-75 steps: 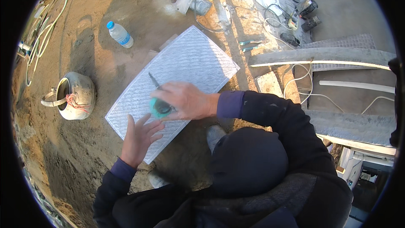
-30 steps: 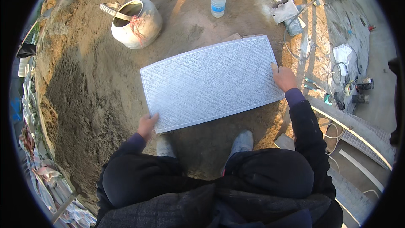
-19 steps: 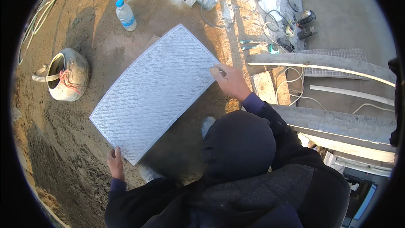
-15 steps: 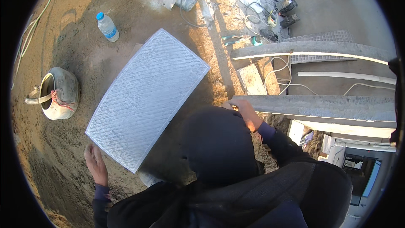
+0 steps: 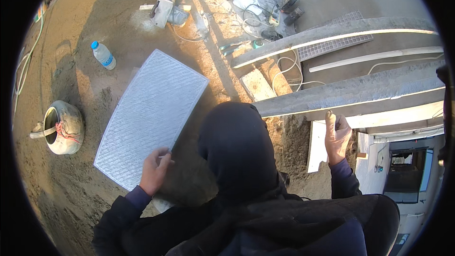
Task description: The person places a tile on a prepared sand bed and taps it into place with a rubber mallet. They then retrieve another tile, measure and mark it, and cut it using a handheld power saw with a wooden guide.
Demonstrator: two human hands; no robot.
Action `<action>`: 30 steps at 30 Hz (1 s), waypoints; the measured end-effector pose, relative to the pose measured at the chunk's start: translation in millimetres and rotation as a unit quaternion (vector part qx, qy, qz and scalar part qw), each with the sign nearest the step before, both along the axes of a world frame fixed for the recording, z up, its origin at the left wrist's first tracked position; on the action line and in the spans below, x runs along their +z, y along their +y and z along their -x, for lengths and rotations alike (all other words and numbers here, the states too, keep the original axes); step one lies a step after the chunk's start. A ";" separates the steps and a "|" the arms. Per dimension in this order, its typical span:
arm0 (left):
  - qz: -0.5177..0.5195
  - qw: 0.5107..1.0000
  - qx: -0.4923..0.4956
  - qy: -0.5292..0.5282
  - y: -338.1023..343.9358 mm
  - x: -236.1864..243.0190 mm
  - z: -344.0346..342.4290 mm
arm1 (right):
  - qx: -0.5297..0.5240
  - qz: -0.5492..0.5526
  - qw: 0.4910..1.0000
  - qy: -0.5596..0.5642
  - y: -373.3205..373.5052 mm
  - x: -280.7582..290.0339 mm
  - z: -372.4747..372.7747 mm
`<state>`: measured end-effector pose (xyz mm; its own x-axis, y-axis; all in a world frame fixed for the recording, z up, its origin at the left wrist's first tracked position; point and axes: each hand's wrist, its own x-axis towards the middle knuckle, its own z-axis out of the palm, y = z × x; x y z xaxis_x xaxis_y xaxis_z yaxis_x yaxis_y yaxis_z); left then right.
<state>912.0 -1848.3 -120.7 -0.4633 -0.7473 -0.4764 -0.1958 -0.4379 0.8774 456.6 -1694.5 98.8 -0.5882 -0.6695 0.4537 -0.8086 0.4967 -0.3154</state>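
Observation:
A pale grey tile (image 5: pixel 150 114) with a diagonal ribbed pattern lies on damp, sandy ground. My left hand (image 5: pixel 154 173) is at the tile's near right edge, its fingers bent and drawn together. A thin whitish bit shows at those fingertips, too small to name. On the other side, my right hand (image 5: pixel 337 137) is closed with its thumb pointing up, just below the near long grey slab (image 5: pixel 346 87). What its curled fingers hold, if anything, is hidden. Dark clothing covers the ground between my hands.
Left of the tile stand a dirty bucket (image 5: pixel 71 125) and a blue-capped water bottle (image 5: pixel 104 56). A power tool (image 5: pixel 163 13) lies beyond. Another long slab (image 5: pixel 332 37), a white strip (image 5: pixel 374 58), a wooden block (image 5: pixel 257 85) and loose cables are at the right.
My left hand has moved right, from the tile's near left corner to its near right edge. My right hand has left the slab's end and moved right. The view has shifted.

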 end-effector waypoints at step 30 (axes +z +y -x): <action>-0.021 0.999 0.034 0.015 -15.5 -4.0 0.8 | 0.244 0.405 0.846 -0.246 -168.1 194.4 102.4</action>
